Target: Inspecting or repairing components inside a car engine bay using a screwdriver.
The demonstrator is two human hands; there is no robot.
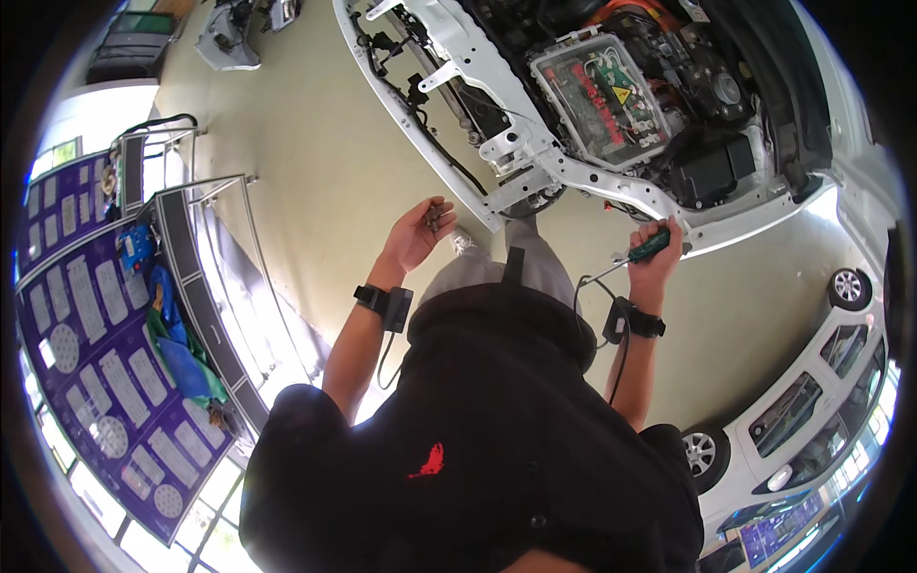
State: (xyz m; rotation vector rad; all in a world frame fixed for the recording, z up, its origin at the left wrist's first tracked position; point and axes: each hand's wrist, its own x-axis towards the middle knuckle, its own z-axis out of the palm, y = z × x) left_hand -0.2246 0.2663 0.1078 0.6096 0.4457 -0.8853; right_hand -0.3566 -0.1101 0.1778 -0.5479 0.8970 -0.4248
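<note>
Near the car frame (611, 182), your right hand (655, 269) grips the screwdriver (635, 254) — likely light and stiff, best held by its handle (652, 244) — your left hand (415, 237) cupping small pieces (435, 220).

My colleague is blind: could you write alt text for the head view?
The right hand grips a green-handled screwdriver and the left hand holds small metallic pieces, beside a white car with a clear-lidded box in its open front.
</note>
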